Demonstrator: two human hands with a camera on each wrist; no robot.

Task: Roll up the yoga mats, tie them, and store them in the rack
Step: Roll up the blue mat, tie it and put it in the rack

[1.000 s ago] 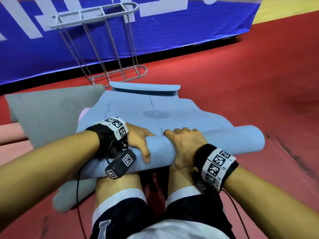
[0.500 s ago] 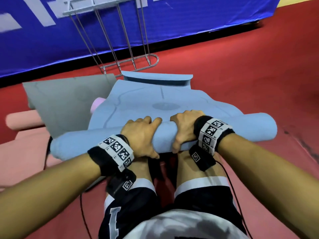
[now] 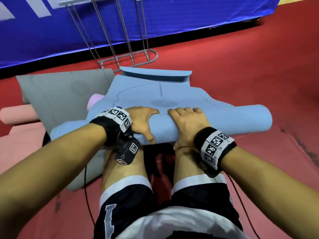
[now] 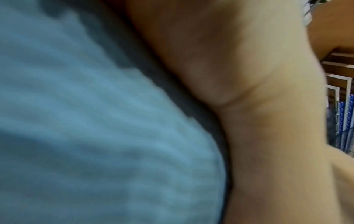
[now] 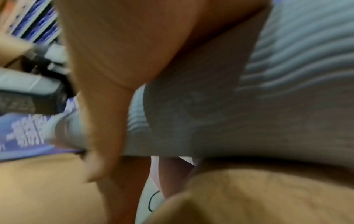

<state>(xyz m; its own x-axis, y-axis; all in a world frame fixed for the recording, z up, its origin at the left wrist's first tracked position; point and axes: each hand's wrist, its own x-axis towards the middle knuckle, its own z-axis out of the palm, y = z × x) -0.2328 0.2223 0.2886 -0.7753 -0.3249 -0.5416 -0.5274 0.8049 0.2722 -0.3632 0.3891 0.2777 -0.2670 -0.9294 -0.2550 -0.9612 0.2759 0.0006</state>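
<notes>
A light blue yoga mat (image 3: 224, 119) lies partly rolled across my knees, its flat part (image 3: 155, 94) stretching away toward the rack. My left hand (image 3: 143, 121) grips the roll near its middle, fingers over the top and thumb on the near side. My right hand (image 3: 186, 123) grips the roll just to the right in the same way. The wire rack (image 3: 127, 57) stands beyond the mat's far end, against the blue banner. In the wrist views the ribbed blue mat (image 4: 95, 121) (image 5: 306, 53) fills the frame beside the blurred palms.
A grey mat (image 3: 60, 94) lies spread at the left, overlapping the blue one. A pink roll (image 3: 94, 102) pokes out between them, and a peach mat (image 3: 15, 116) lies at far left. Red floor (image 3: 241, 66) extends to the right. A blue banner (image 3: 51, 31) closes the back.
Both hands shifted their grip over the roll and turned it away from me, so the roll has grown and moved slightly farther along the flat mat.
</notes>
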